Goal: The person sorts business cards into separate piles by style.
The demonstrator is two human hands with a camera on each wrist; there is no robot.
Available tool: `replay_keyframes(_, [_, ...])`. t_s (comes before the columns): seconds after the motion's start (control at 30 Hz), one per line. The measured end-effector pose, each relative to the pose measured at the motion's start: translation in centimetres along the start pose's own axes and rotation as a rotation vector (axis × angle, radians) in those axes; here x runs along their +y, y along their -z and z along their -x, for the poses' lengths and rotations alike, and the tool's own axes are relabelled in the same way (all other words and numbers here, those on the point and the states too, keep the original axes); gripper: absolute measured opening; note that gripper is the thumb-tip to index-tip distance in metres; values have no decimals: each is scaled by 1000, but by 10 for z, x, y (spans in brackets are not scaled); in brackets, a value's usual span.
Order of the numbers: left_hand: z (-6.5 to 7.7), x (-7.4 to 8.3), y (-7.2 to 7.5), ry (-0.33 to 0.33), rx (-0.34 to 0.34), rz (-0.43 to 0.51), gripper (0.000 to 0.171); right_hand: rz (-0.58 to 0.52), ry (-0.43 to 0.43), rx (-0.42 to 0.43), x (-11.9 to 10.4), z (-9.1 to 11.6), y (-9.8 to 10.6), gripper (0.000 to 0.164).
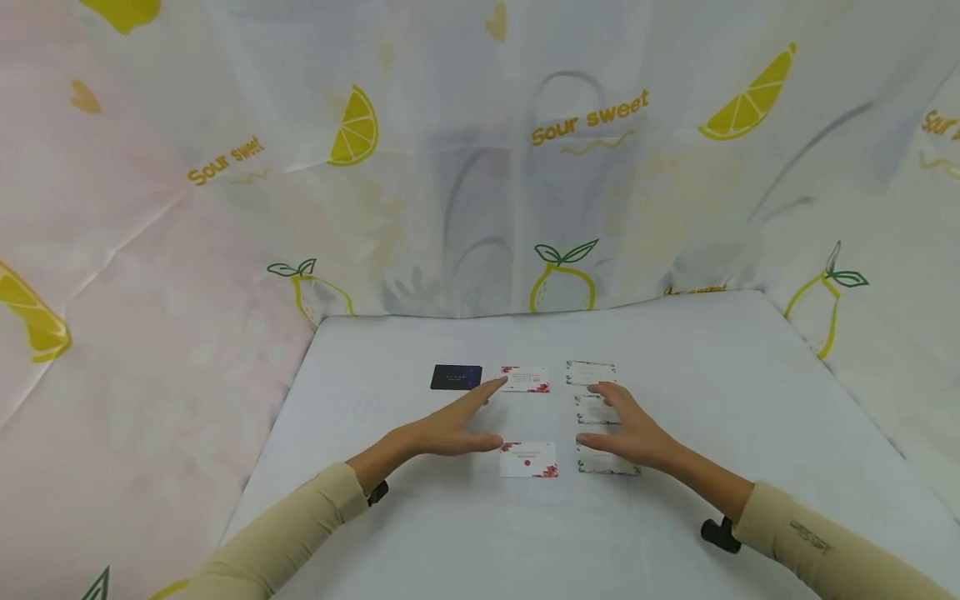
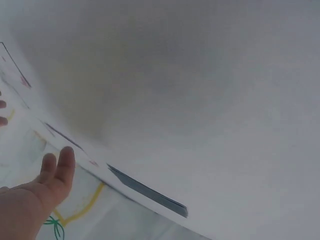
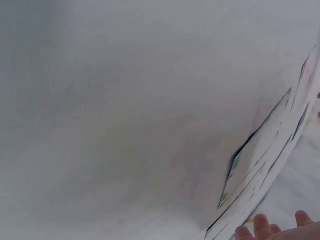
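Note:
My left hand [image 1: 450, 427] is held over the white table with straight fingers and thumb spread apart, holding nothing. Its fingertips overlap the edge of an upper white card with red flowers [image 1: 528, 379], and its thumb reaches a lower red-flowered card [image 1: 531, 461]. A dark card [image 1: 456, 377], thick-edged like a small stack in the left wrist view, lies just beyond that hand. On the other side, my right hand [image 1: 637, 432] has its fingers extended and empty above three leaf-bordered white cards: a far one [image 1: 591, 372], a middle one [image 1: 591, 410] and a near one [image 1: 611, 463], partly covered.
The cards lie flat on a white tabletop [image 1: 465, 533]. Behind and to the sides hangs a curtain [image 1: 420, 217] printed with lemons and lettering, meeting the table's far edge. A dark strap piece [image 1: 720, 534] sits at the right wrist.

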State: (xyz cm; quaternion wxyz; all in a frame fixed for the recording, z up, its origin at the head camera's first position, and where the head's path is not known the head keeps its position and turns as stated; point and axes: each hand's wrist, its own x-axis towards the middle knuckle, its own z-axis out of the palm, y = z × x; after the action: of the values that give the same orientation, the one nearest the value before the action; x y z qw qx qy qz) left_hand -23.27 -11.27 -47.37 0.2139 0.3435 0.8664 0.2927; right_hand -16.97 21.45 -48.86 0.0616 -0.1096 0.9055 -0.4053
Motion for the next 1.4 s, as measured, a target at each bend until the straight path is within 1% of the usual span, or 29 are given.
replay_keyframes(0.1, [-2,6,-4,-10,-29,63,91,-36,3,-6,-9,-3,-9,82])
replay_keyframes(0.17, [-4,9,-7,-18,-41,67,91,-55,0,-8,-14,-5,-15,79])
replay_keyframes(0.27, [-4,10,-11,-32,-57,37,94,-68,-6,-26,-21,-8,-23,77])
replay_keyframes(0.37, [-6,9,-14,-40,-72,-11,95,-108,-16,-41,-27,-10,-30,74])
replay_keyframes(0.43, [-7,9,-16,-50,-71,-39,92,-120,-13,-45,-30,-12,-33,71])
replay_keyframes(0.5, [-8,9,-18,-52,-65,-46,89,-130,-20,-51,-32,-14,-36,69])
replay_keyframes(0.6, [-9,12,-20,-27,-56,-26,83,-125,-35,-67,-33,-17,-41,68])
replay_keyframes(0.7, [-10,17,-21,28,-50,-1,79,-113,-56,-74,-33,-19,-46,67])
replay_keyframes(0.83, [-12,20,-27,114,-30,-18,77,-76,-73,-74,-31,-22,-53,65])
replay_keyframes(0.93, [-14,19,-32,151,-21,-47,78,-30,-62,-81,-28,-24,-57,63])
replay_keyframes(1.1, [-16,18,-37,170,-16,-87,74,73,8,-103,-28,-25,-59,61])
replay_keyframes(1.3, [-16,20,-39,170,-17,-127,60,197,110,-136,-35,-22,-61,61])
replay_keyframes(1.4, [-15,21,-38,170,-17,-141,55,225,116,-145,-37,-22,-62,57])
